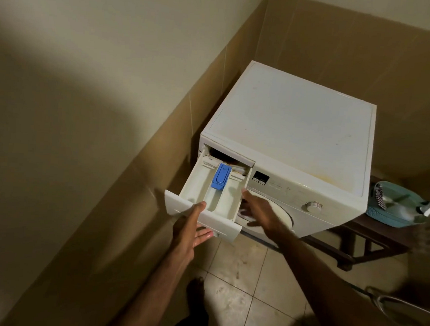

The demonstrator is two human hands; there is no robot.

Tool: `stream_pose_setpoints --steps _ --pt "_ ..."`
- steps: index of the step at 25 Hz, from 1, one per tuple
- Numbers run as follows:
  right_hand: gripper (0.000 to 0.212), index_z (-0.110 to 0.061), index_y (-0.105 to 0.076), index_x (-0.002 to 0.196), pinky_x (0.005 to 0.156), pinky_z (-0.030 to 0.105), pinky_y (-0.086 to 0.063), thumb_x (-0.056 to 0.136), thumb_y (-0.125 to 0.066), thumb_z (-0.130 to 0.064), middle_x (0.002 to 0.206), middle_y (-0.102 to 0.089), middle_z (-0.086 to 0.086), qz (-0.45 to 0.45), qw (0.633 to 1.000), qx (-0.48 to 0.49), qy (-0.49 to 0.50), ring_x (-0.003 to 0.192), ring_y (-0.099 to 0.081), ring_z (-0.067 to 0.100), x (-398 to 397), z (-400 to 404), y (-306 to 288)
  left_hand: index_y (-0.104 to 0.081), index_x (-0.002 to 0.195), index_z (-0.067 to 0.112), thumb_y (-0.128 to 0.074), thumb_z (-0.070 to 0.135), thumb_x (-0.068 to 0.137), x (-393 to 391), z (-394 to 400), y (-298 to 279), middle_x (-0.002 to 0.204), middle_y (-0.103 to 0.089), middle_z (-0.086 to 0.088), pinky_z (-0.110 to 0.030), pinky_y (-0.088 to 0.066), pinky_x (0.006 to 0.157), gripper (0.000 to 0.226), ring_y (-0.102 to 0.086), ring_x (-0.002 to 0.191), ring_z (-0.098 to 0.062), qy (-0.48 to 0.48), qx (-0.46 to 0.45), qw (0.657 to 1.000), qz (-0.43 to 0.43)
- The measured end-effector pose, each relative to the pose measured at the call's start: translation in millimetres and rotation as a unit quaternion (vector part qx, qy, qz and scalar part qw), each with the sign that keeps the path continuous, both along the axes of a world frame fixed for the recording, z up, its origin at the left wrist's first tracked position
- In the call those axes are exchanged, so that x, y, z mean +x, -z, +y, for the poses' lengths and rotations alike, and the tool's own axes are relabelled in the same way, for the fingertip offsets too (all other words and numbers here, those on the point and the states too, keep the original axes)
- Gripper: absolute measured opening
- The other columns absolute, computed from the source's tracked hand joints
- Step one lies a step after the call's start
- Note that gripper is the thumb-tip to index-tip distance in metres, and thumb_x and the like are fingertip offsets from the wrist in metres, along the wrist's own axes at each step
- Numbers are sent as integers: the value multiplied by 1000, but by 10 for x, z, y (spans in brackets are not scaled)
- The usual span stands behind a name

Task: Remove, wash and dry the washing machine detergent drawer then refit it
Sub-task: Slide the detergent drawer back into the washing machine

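Two hands meet the detergent drawer [207,199], drawn far out of the washing machine [288,147] at frame centre: left hand [191,227] clasps its front panel, right hand [256,207], fingers spread, steadies its side; the blue insert [222,176] likely releases it.

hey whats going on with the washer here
A person has the white plastic detergent drawer pulled far out of the white front-loading washing machine. The left hand holds its front panel, thumb on top, fingers beneath. The right hand reaches open along the drawer's right side. A blue insert sits inside.
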State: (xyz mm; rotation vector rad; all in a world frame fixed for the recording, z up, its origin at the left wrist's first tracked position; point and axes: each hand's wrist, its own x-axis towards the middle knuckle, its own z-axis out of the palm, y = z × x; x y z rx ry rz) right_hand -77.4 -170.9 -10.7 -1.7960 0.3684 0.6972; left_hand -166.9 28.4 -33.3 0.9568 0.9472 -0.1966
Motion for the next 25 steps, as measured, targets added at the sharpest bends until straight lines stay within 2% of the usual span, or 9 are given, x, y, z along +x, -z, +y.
stream_pose_setpoints --steps 3,5,7,11,14,17,20,22,25 --pt "33 -16 -71 102 79 47 -61 106 -52 -42 101 -77 9 -167 977 -119 55 86 -72 25 345 -148 -3 -58 134 15 -87 36 80 77 159 193 106 -78 -18 -46 -66 69 64 -79 89 -35 23 7 1000 0" --pt "35 -15 -75 104 82 43 -58 106 -50 -40 100 -78 6 -250 943 -216 44 91 -71 26 627 -252 -79 -59 134 15 -85 35 83 149 231 310 111 -76 -18 -45 -66 70 60 -80 89 -33 38 14 999 2" --pt "36 -18 -73 116 84 33 -50 106 -49 -42 113 -77 5 -290 910 -296 28 100 -70 25 930 -308 -122 -60 134 15 -83 34 85 244 280 421 114 -75 -17 -43 -66 69 57 -80 89 -32 50 20 999 7" --pt "38 -21 -66 130 96 34 -45 107 -46 -42 137 -66 1 -308 887 -344 -1 118 -63 26 1432 -345 -84 -61 133 14 -81 33 87 414 319 608 115 -75 -16 -46 -66 75 54 -79 91 -33 70 17 997 18" --pt "44 -14 -54 144 110 44 -43 108 -45 -38 151 -53 7 -282 891 -350 -61 137 -49 29 1631 -385 81 -60 134 14 -80 36 89 519 342 693 117 -74 -16 -43 -67 75 54 -79 92 -31 84 14 996 17" --pt "41 -7 -49 138 96 53 -50 107 -44 -32 142 -50 15 -296 840 -424 -167 127 -51 35 1645 -398 236 -58 136 15 -78 37 90 600 363 732 120 -74 -17 -43 -67 76 54 -80 91 -30 92 3 996 12" --pt "37 -6 -47 125 73 49 -55 106 -38 -36 128 -49 16 -356 762 -492 -222 105 -54 33 1608 -429 325 -59 135 16 -79 36 90 668 376 765 119 -74 -15 -45 -67 78 53 -80 91 -31 88 -5 996 7" --pt "40 -9 -44 131 77 50 -53 107 -35 -40 138 -45 14 -360 748 -506 -235 111 -52 33 1632 -488 364 -61 132 16 -80 37 89 673 379 819 117 -74 -14 -46 -67 77 51 -80 91 -32 92 0 996 3" --pt "51 -13 -35 151 96 60 -45 109 -33 -44 160 -33 14 -347 746 -514 -245 138 -41 35 1672 -595 469 -63 127 18 -82 39 87 660 383 880 113 -74 -13 -44 -67 74 48 -80 91 -32 89 -5 996 -1"
